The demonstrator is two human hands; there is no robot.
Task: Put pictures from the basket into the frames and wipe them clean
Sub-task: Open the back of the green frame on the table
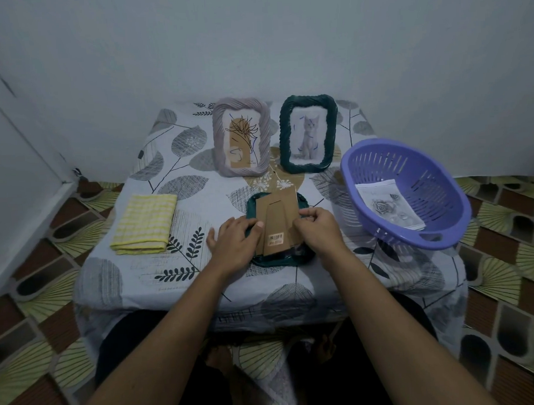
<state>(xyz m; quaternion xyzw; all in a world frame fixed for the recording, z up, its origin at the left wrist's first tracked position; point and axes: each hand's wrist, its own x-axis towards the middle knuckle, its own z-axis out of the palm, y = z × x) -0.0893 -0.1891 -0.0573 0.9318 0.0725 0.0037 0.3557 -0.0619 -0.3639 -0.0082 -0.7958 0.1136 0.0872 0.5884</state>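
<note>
Three frames on the table; the dark green frame [280, 260] lies face down just in front of the two standing ones, cardboard backing [277, 223] up. Backing looks light, thin, bendy: best held by its side edges. Frame likely stiff, its glazing probably fragile. Left hand [234, 243] lies flat at the backing's left edge, fingers spread. Right hand [317, 227] pinches the right edge, fingertips together. Basket [444, 225] right of it holds a rose picture [388, 207].

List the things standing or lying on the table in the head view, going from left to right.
Folded yellow checked cloth → grey-lilac twisted-rim frame with a plant picture → dark green twisted-rim frame with a cat picture → purple slotted plastic basket holding a rose picture.
</note>
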